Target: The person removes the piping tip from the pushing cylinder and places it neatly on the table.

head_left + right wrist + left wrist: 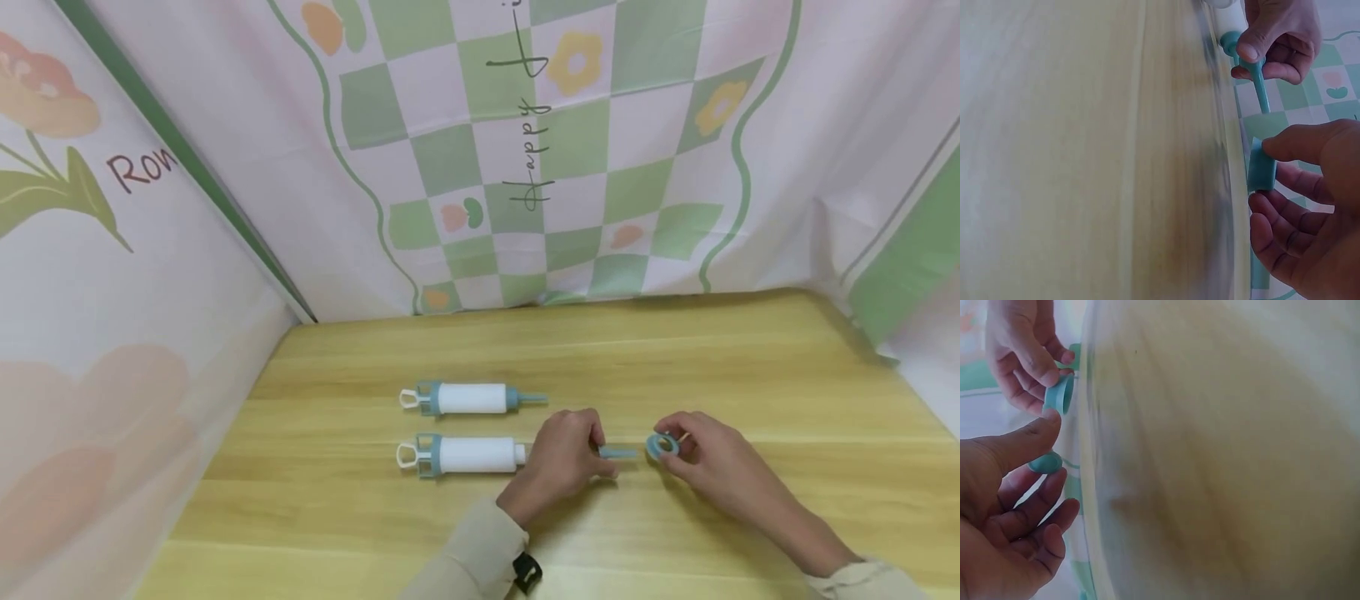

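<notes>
My left hand (566, 454) pinches a slim teal nozzle (618, 453) between thumb and fingers, its narrow tip pointing right. Beside that hand lies a white syringe-like tube (476, 455) with a teal end frame and a white loop handle; its front end is partly hidden by the hand. With thumb and fingertips my right hand (712, 458) holds a short teal ring (662, 447), its opening facing up and left, just beyond the nozzle's tip. The right wrist view shows the ring (1262, 165) apart from the nozzle (1261, 87).
Behind the left hand lies a second white syringe-like tube (472, 398), fitted with a teal nozzle (532, 398). Both tubes lie on a wood-grain table (337, 533). A checked, flowered curtain (510, 167) hangs along the back edge, and a printed cloth (150, 300) stands at the left.
</notes>
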A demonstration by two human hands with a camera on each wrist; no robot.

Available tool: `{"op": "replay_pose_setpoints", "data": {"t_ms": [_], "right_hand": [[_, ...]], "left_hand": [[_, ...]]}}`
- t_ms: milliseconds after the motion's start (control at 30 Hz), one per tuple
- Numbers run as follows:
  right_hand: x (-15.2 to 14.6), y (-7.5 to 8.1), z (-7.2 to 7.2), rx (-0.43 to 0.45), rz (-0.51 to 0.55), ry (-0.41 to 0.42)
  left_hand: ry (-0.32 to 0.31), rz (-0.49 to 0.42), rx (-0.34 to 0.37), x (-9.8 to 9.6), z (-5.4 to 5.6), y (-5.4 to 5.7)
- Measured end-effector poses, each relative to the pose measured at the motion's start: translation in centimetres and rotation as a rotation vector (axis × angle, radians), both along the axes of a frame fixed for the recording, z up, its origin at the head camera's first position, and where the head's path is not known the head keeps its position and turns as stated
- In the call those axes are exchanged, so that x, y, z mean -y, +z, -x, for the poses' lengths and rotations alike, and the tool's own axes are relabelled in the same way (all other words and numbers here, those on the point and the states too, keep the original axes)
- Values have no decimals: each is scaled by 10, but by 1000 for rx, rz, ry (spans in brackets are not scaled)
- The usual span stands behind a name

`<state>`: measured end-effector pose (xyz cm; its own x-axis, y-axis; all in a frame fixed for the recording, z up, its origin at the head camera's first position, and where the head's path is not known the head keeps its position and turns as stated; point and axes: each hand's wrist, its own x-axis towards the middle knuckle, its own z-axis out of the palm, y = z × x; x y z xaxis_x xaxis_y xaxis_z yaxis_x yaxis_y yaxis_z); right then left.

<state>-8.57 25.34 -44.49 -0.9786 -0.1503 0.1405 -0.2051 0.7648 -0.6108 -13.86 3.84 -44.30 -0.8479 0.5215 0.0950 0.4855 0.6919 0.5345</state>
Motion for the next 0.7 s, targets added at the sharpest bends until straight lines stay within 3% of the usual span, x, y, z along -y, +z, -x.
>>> {"op": "replay_pose_setpoints", "data": {"t_ms": [267, 500, 700], "right_hand": [[0, -2, 1, 40, -14, -17], [-1, -3, 2, 45, -13, -8], [-1, -3, 4, 67, 0, 7]], "left_hand": [[6, 7, 49, -9, 6, 0], [11, 87, 103, -13, 10, 0], [26, 119, 109, -17, 12, 1]]}}
